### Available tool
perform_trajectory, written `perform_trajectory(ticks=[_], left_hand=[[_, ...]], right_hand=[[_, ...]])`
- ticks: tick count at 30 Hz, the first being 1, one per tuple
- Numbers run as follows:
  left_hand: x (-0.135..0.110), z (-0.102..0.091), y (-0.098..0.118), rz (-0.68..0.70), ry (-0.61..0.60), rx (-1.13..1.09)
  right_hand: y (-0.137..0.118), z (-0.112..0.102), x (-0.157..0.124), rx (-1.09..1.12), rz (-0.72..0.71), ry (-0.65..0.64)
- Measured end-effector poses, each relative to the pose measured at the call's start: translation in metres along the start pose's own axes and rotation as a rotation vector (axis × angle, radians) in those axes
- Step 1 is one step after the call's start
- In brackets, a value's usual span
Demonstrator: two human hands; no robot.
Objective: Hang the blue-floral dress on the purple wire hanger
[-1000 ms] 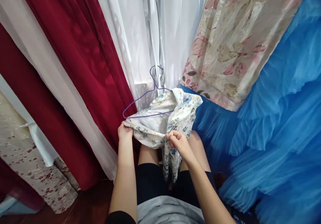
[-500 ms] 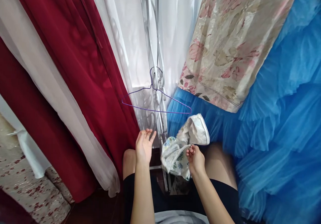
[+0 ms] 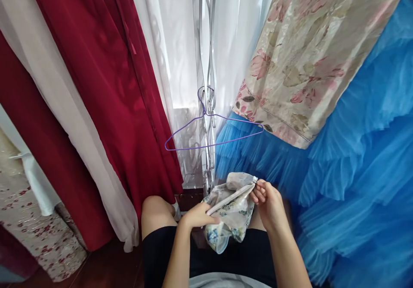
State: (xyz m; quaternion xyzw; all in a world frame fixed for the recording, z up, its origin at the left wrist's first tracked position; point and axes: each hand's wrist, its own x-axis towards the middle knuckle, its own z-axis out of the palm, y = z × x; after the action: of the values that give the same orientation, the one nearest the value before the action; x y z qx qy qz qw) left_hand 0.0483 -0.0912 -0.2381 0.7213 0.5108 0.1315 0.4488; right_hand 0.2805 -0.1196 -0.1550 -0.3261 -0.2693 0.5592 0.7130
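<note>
Holding the floral garment [image 3: 232, 221] just below the bare purple hanger [image 3: 214, 144], I have its white-edged band [image 3: 229, 198] drawn taut between both hands. My left hand [image 3: 197, 216] has its fingers closed on the band's lower end. My right hand [image 3: 269, 202] pinches the upper end, fingertips together. Beneath the hanger, the loose cloth sags over my lap. I judge this to be straightening the edge; any further move needs both pinches firm so the band does not slump.

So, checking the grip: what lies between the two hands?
The floral garment fills that stretch in the head view; its white-edged band runs from the left hand to the right hand, and both grip it.
</note>
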Motion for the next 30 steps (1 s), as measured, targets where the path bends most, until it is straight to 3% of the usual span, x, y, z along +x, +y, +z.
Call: perform_trajectory(ticks=[4,8,10,15,17,19,22,24,27,30], left_hand=[[-0.036,-0.031,0.007,0.121,0.051,-0.287],[-0.072,-0.042,0.042,0.265,0.264,-0.784],[-0.078,-0.034,0.061,0.300,0.306,-0.965],[-0.066,0.000,0.088,0.215,0.196,-1.141],[-0.060,0.009,0.090,0.186,0.195,-1.188],[-0.056,0.014,0.091,0.166,0.152,-1.231],[-0.056,0.012,0.091,0.163,0.000,-1.261],[-0.057,0.007,0.088,0.214,-0.103,-1.218],[-0.060,-0.003,0.075,0.321,-0.229,-0.994],[-0.061,-0.005,0.051,0.241,-0.260,-0.626]], right_hand=[[0.004,-0.020,0.011,-0.092,-0.039,0.121],[0.016,-0.015,0.007,-0.441,-0.049,0.073],[0.014,-0.002,-0.005,-0.538,-0.071,-0.084],[-0.003,0.029,-0.036,-0.462,0.098,-0.738],[-0.006,0.031,-0.040,-0.426,0.145,-0.819],[-0.008,0.028,-0.039,-0.424,0.155,-0.823],[-0.015,0.020,-0.036,-0.458,0.191,-0.847],[-0.023,0.012,-0.034,-0.515,0.303,-0.952],[-0.036,-0.004,-0.032,-0.620,0.450,-1.082],[-0.045,-0.025,-0.030,-0.590,0.379,-0.927]])
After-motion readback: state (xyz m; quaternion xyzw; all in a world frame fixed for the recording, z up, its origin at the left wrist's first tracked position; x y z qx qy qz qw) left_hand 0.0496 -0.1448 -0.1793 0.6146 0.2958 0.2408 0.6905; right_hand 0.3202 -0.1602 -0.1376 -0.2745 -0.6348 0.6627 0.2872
